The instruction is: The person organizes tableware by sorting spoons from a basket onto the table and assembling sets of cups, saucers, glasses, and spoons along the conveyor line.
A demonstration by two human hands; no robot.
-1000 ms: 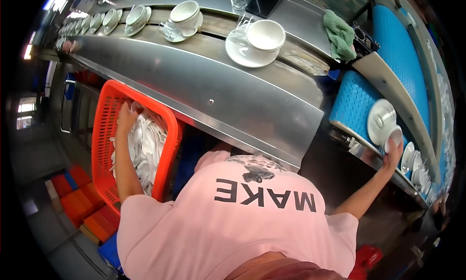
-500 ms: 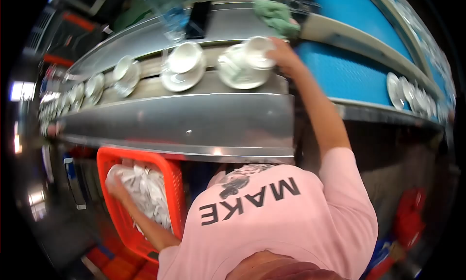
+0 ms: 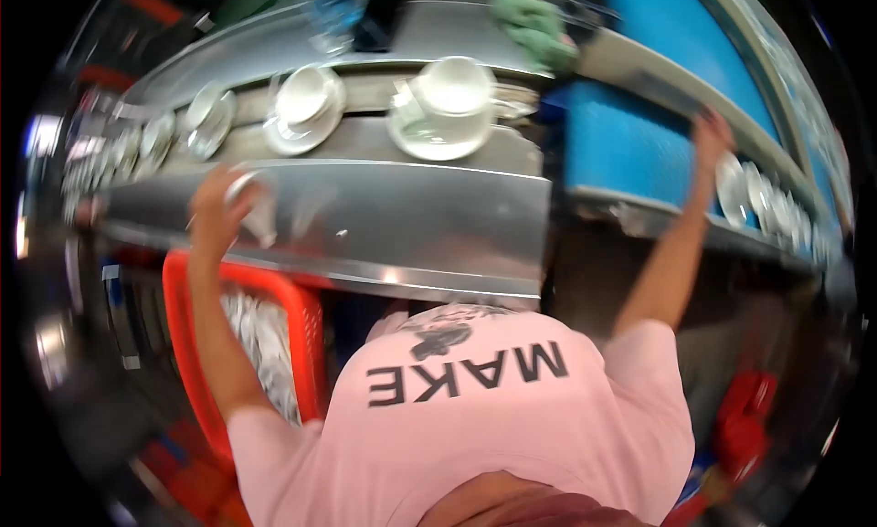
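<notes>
Over the metal ledge, my left hand [image 3: 212, 203] is closed on a small white piece [image 3: 263, 218]; blur hides what kind it is. Below that forearm stands a red basket [image 3: 311, 344] holding many loose white pieces [image 3: 265, 344]. My right hand [image 3: 713, 142] is raised over the blue surface at the right, fingers stretched out and somewhat blurred, nothing visible in them. It is just above a row of white saucers [image 3: 734, 189]. In front of me, a white cup [image 3: 455, 86] sits on a saucer [image 3: 438, 146]. Another cup [image 3: 302, 95] on its saucer is farther left.
More cups and saucers [image 3: 209, 121] run along the belt [image 3: 365, 134] to the left. A green cloth [image 3: 530, 25], a black phone-like slab [image 3: 381, 17] and a clear bottle [image 3: 334, 20] lie behind. The blue surface [image 3: 621, 143] has a raised pale rail [image 3: 639, 70].
My right hand has left the nearest cup and moved right, toward the saucers. My left hand has come up out of the basket with a white piece. The cups appear shifted slightly left.
</notes>
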